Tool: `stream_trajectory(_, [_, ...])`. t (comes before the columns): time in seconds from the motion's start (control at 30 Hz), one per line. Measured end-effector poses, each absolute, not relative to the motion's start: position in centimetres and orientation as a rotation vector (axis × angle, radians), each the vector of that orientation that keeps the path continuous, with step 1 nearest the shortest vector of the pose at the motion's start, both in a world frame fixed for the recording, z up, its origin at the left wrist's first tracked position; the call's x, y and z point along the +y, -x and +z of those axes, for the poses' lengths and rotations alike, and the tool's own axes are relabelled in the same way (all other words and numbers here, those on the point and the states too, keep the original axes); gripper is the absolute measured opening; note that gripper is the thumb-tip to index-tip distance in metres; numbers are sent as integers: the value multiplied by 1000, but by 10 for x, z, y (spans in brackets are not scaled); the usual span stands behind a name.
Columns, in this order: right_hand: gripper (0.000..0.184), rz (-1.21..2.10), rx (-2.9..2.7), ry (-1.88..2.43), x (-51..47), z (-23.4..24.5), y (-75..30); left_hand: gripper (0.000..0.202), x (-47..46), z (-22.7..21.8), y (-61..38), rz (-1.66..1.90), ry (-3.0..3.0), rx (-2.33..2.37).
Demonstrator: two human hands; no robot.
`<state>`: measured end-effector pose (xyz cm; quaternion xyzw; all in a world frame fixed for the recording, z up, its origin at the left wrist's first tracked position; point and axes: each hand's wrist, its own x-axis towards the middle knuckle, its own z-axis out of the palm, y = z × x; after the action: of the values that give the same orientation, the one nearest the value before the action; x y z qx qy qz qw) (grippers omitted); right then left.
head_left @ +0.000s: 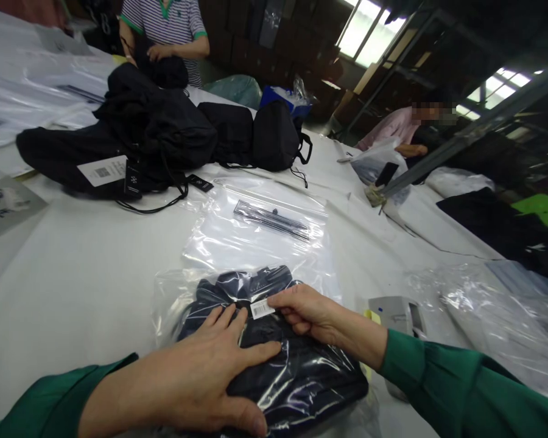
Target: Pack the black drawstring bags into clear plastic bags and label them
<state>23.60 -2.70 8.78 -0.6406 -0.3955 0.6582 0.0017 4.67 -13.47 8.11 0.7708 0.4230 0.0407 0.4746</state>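
Observation:
A dark folded item in a clear plastic bag [296, 383] lies at the table's near edge. My left hand [201, 371] rests on it with the fingers spread, pressing the shiny plastic. Between the thumb and forefinger of my right hand [308, 313] is a small white barcode label [262, 308], pinched at its right edge. The label lies against the upper middle of the bag, close to my left fingertips. Just beyond are flat clear plastic bags [265, 228] with a printed dark panel.
Black drawstring bags [164, 121] with hanging tags are heaped at the back left. A grey device [399, 316] stands to the right, beside loose clear plastic [497, 322]. A person in a striped shirt [173, 27] handles black cloth across the table; another person [393, 128] is at the far right.

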Motion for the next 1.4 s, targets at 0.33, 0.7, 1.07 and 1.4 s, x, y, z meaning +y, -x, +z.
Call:
stream_trajectory(0.33, [33, 1656, -1955, 2116, -31, 63, -240, 101, -125, 64, -47, 164, -2079, 1003])
stream_trajectory(0.7, [26, 629, -2912, 1254, -39, 80, -272, 101, -119, 61, -42, 37, -2104, 950])
stream_trajectory(1.07, [19, 1747, -1574, 1705, -36, 80, -266, 97, -130, 76, -46, -12, -2099, 1054])
stream_trajectory(1.4, [22, 1837, -1661, 1987, -38, 74, -246, 90, -128, 75, -42, 47, -2108, 1107])
